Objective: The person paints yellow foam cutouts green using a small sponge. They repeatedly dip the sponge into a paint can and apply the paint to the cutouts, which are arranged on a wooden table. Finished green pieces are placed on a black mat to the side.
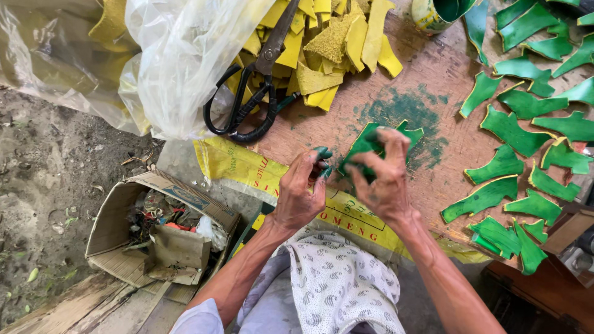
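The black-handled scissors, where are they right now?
In the head view, the scissors lie upper centre-left on the wooden board, blades on the yellow pieces, handles beside the clear plastic bag.

Soft, even daylight fills the scene, bright without hard shadows. The clear plastic bag (179, 62) up-left of the hands shows pale glare. The right hand (385, 176) is slightly motion-blurred at the fingers; the left hand (301, 195) is sharper. Wide-angle bending stretches the edges.
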